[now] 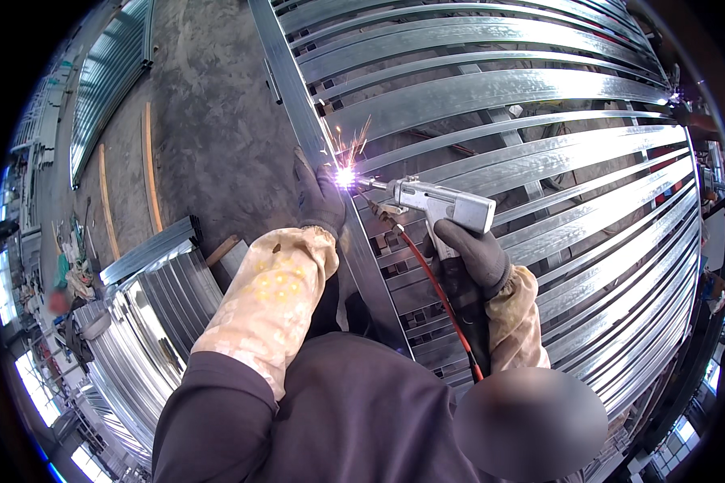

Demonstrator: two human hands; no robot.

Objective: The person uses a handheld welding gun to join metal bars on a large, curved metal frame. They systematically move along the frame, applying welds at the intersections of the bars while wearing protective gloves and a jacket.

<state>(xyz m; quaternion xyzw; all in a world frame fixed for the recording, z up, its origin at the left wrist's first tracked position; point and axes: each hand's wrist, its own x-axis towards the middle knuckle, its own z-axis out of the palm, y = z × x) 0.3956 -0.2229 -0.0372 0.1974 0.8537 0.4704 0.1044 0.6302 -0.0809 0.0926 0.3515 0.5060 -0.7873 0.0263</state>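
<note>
My right hand, in a dark grey glove, is closed round the handle of a silver welding gun. The gun's nozzle points left at a bright arc on a long steel rail, and orange sparks fly up from there. My left hand, also gloved, grips the same rail right beside the arc, with fingers on its outer side. Part of its grip is hidden by the glare and the sleeve. A red hose runs from near the nozzle down along the gun's black cable.
Parallel galvanized steel bars span rightward from the rail, with gaps between. A second arc glows at the far right, beside a dark sleeve or glove. Stacked steel profiles lie at left, near wooden strips and another metal panel.
</note>
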